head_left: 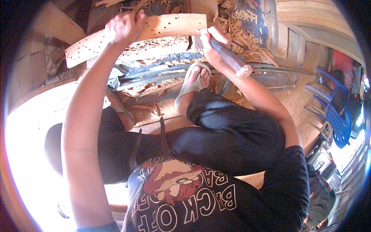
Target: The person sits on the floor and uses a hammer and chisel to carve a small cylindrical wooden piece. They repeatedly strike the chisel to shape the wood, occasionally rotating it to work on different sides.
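Observation:
A long, slightly curved pale wooden board (170,25) dotted with small dark holes lies across the top of the view. Fingers closed, my left hand (125,28) bears on the board left of its middle; its fingertips are partly hidden. A thin brown stick shows just beyond that hand, and whether the hand touches it I cannot tell. My right hand (213,40) is wrapped around a chisel (232,58) with a dark handle and a frayed, pale butt end pointing back toward me. The chisel's tip is by the board's right end.
Wood chips (241,36) lie heaped beyond and right of the board. A dark plastic sheet (154,65) with shavings runs below it. My sandalled foot (196,79) is close under the board. A blue plastic chair (336,116) stands at the right. Stacked timber (313,13) fills the upper right.

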`<state>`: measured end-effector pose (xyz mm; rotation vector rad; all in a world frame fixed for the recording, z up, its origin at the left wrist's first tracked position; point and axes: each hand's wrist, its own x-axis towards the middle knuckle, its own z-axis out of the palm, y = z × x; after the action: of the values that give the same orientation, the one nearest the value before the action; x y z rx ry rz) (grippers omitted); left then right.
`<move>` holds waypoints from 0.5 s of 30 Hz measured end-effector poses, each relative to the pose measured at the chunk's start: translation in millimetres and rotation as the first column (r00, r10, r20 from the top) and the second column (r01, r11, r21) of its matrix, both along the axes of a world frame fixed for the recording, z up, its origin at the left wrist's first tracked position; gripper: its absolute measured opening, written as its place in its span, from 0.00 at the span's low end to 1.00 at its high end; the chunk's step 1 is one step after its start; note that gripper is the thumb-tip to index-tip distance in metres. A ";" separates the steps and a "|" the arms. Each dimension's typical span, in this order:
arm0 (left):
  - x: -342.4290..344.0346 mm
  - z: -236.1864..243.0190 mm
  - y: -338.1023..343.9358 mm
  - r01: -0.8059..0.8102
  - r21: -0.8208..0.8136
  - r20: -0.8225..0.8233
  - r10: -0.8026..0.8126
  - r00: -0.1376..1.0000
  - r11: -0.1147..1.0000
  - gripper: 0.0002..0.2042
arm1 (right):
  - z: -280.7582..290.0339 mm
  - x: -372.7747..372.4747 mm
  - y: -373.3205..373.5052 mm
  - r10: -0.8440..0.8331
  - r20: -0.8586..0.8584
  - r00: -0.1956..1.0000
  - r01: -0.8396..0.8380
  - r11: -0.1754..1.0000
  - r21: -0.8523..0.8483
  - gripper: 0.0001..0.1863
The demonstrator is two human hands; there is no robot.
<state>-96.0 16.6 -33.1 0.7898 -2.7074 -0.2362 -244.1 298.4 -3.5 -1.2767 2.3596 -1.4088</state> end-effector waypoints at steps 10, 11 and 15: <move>-1.3 4.1 1.9 -0.026 0.034 0.035 0.024 0.999 0.999 0.22 | -2.4 8.9 2.3 -0.034 0.075 0.997 0.032 0.999 0.023 0.09; -1.3 5.0 2.8 -0.018 0.020 0.011 0.018 1.000 1.000 0.21 | -2.9 8.5 2.7 -0.046 0.124 0.991 0.039 0.998 0.057 0.09; -1.0 11.3 4.1 -0.025 0.018 0.087 0.024 0.996 1.000 0.22 | -7.7 6.9 6.1 -0.058 0.146 0.988 0.045 0.995 0.093 0.10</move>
<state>-97.0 20.7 -21.8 0.8571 -2.7780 -0.2282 -237.2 304.5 -11.2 -1.0571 2.3425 -1.3447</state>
